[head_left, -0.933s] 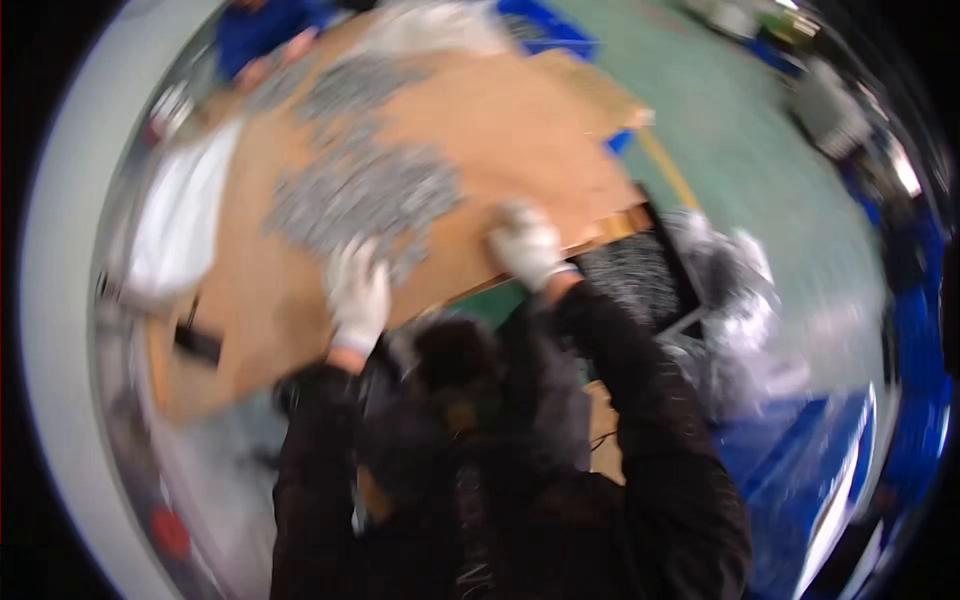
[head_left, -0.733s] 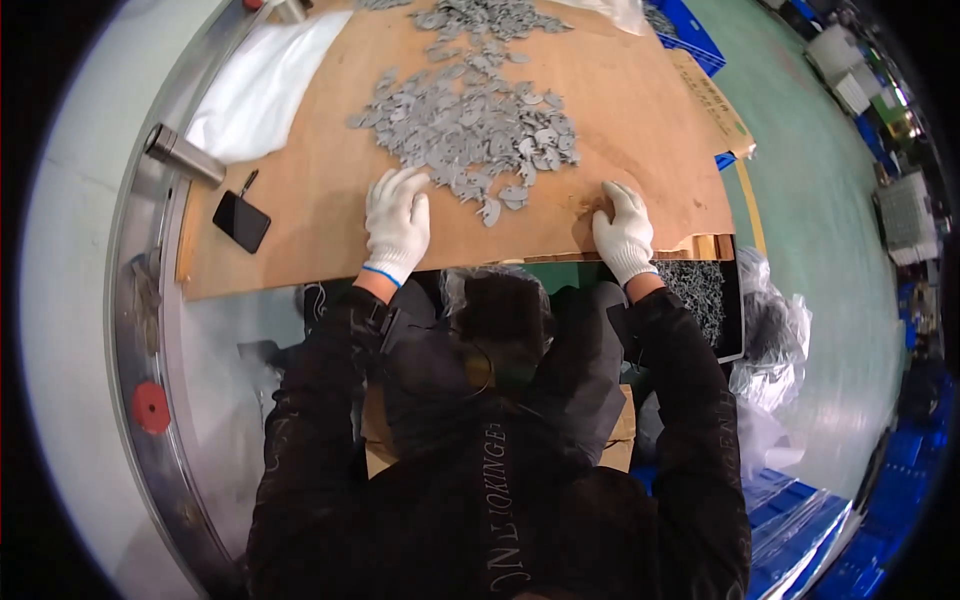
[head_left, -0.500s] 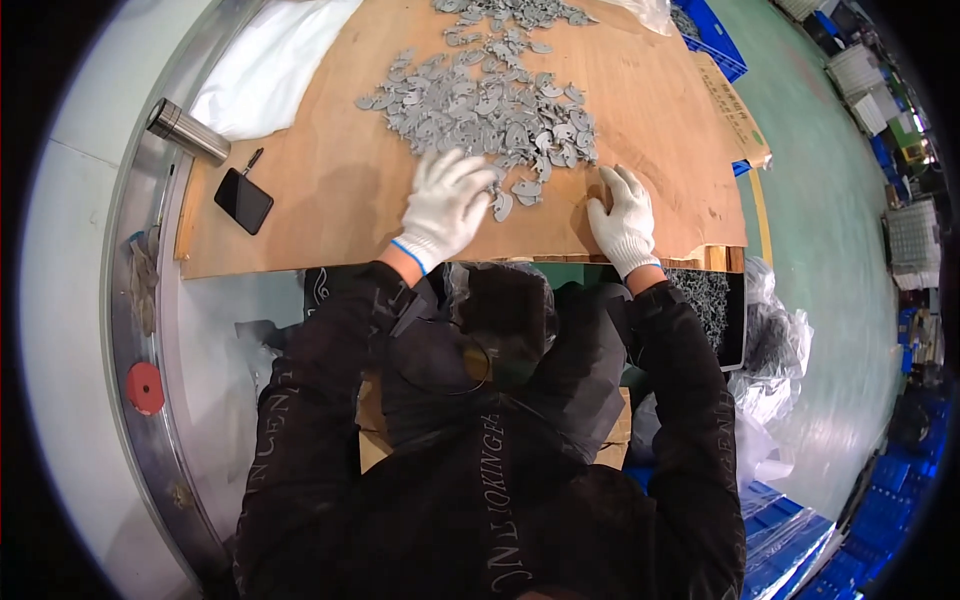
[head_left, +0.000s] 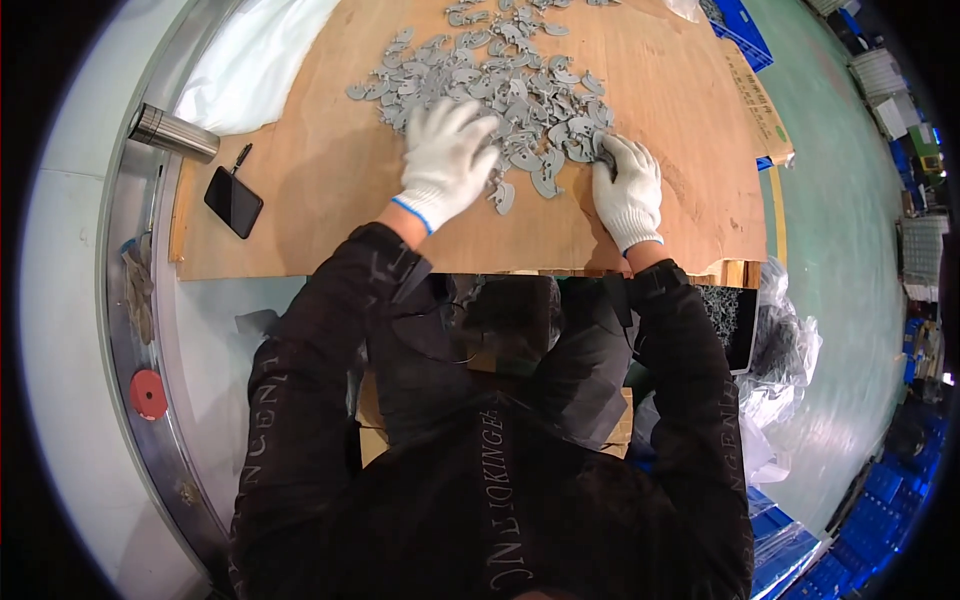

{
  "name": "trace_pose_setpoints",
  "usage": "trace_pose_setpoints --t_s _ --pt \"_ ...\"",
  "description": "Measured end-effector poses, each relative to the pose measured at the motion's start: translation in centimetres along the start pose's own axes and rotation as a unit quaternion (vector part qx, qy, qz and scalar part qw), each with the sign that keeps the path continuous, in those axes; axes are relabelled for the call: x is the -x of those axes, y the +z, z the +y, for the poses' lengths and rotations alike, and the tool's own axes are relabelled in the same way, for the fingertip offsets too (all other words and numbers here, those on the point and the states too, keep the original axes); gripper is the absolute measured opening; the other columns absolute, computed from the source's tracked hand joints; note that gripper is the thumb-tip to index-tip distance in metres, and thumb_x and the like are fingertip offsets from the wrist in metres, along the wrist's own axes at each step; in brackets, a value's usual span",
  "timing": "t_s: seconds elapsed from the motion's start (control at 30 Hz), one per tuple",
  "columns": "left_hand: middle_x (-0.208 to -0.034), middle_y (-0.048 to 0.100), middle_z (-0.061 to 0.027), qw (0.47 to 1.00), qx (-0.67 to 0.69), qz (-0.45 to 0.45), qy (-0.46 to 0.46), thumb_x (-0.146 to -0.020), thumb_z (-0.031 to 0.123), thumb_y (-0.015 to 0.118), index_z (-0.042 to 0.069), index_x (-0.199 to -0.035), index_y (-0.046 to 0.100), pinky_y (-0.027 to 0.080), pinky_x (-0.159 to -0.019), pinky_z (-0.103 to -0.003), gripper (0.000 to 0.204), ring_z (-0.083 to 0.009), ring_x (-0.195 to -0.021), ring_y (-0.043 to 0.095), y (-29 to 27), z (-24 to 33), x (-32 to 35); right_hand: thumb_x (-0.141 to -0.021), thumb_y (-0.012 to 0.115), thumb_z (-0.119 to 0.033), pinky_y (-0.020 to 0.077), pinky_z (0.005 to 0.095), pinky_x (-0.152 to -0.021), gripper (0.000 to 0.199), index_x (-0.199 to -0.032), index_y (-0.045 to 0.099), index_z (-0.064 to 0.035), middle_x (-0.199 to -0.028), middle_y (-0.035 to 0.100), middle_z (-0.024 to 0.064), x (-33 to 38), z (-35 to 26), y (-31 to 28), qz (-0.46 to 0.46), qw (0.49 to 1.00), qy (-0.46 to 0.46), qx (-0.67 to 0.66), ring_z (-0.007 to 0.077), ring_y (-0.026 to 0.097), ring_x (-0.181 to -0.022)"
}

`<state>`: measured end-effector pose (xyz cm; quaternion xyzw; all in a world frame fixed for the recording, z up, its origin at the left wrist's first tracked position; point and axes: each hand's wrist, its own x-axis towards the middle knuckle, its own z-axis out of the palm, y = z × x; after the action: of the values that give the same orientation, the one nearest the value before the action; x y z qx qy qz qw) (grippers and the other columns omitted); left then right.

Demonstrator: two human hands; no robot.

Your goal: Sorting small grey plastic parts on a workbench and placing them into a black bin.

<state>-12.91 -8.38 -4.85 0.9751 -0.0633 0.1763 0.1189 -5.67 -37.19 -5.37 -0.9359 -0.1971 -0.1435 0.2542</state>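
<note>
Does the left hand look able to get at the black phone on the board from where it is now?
Probably yes. The left hand rests on the grey metal parts, and only bare wooden board lies between it and the black phone.

Both gloved hands now sit farther up the board [head_left: 300, 220] than before, away from its near edge. The left hand [head_left: 447, 150], which lay flat on bare wood short of the grey parts [head_left: 500, 80], now rests on the near edge of that pile, fingers spread over the pieces. The right hand [head_left: 627, 190] has slid from the board's edge to the pile's right corner, fingers [head_left: 605, 150] touching a part there.
</note>
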Motion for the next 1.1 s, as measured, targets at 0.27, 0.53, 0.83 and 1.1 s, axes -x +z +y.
trace_pose_setpoints --t_s 0.27,0.53,0.83,1.1 --pt "-0.153 0.058 -0.0114 0.995 0.01 0.066 -0.075 -0.098 0.039 0.069 0.018 -0.137 0.069 0.022 -0.126 -0.061 0.044 -0.0365 -0.148 0.042 -0.4 -3.4 2.0 -0.092 0.059 -0.001 0.0516 0.0444 -0.112 0.022 -0.102 0.078 -0.0039 -0.137 0.071 0.0179 1.5 1.5 0.2 -0.006 0.948 0.123 -0.294 0.034 0.066 -0.127" --pt "-0.157 0.053 -0.014 0.999 -0.006 -0.024 0.039 -0.098 0.048 0.067 0.018 -0.144 0.063 0.018 -0.128 -0.064 0.055 -0.0407 -0.152 0.039 1.9 1.4 -2.8 -0.092 0.064 -0.006 0.0496 0.0455 -0.114 0.027 -0.115 0.08 -0.008 -0.139 0.069 0.0182 0.8 -0.3 -0.4 -0.016 0.986 0.044 -0.158 0.0371 0.065 -0.128" --pt "-0.154 0.055 -0.0162 0.994 0.035 -0.024 0.104 -0.095 0.046 0.072 0.016 -0.139 0.066 0.02 -0.126 -0.067 0.054 -0.0422 -0.147 0.044 -0.6 0.3 0.6 -0.091 0.078 -0.022 0.0417 0.0521 -0.12 0.023 -0.11 0.082 -0.0098 -0.143 0.066 0.0184 0.3 -1.1 -0.3 0.001 0.998 -0.059 -0.016 0.0426 0.056 -0.138" --pt "-0.152 0.058 -0.0135 0.997 0.051 0.064 0.009 -0.094 0.032 0.077 0.016 -0.13 0.072 0.028 -0.124 -0.065 0.04 -0.0419 -0.146 0.046 -1.9 -1.6 3.7 -0.089 0.078 -0.017 0.043 0.0511 -0.119 0.021 -0.109 0.082 -0.008 -0.141 0.067 0.0199 0.6 -0.7 -1.3 -0.036 0.978 -0.162 -0.122 0.0425 0.058 -0.137"
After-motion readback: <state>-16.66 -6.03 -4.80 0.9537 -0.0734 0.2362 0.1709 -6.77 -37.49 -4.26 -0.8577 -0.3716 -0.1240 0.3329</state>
